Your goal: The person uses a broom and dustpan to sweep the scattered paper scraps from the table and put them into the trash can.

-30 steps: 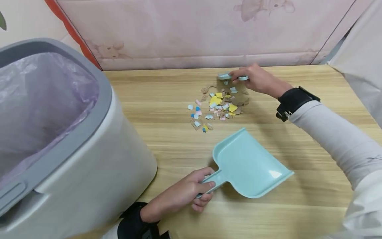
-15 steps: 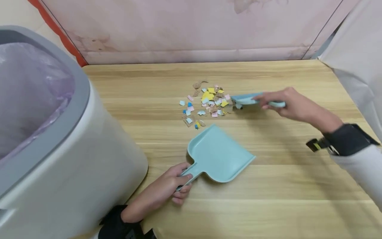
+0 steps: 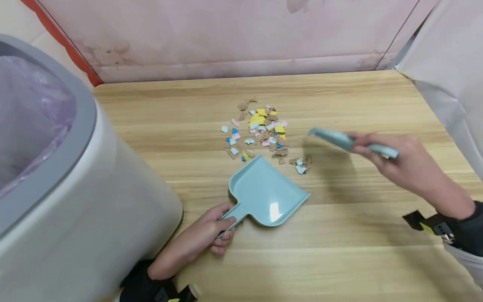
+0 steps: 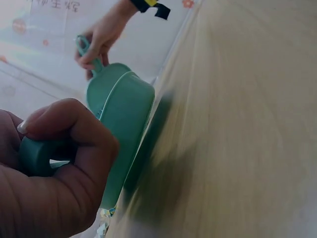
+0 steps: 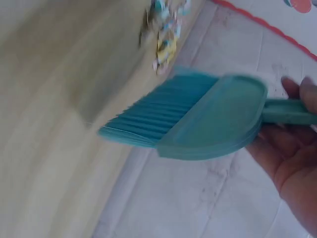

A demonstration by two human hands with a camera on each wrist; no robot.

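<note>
Compared with half a second ago, the right hand (image 3: 405, 167) has swung away from the scrap pile toward the right and nearer the person, carrying the brush (image 3: 341, 141) with it; before, the brush head sat right against the right edge of the paper scraps (image 3: 260, 128). A small cluster of scraps (image 3: 300, 164) now lies apart from the main pile, just beyond the dustpan's right corner, where none lay earlier. The dustpan (image 3: 266, 193) has shifted a little to the left and closer to the pile, so its open lip now nearly touches the nearest scraps.

The right grip is closed around the brush handle, fingers wrapped over it, and the brush is raised above the bench (image 3: 358, 235), its bristles (image 5: 148, 116) clear of the wood in the right wrist view. The forearm comes in from the lower right, a dark wrist strap on it.

The left hand (image 3: 205, 235) grips the dustpan's handle, thumb (image 4: 69, 121) curled over the top. The pan rests flat on the bench, mouth angled toward the pile. The grey bin (image 3: 75, 201) with its purple liner stands at the left, close beside that hand.
</note>
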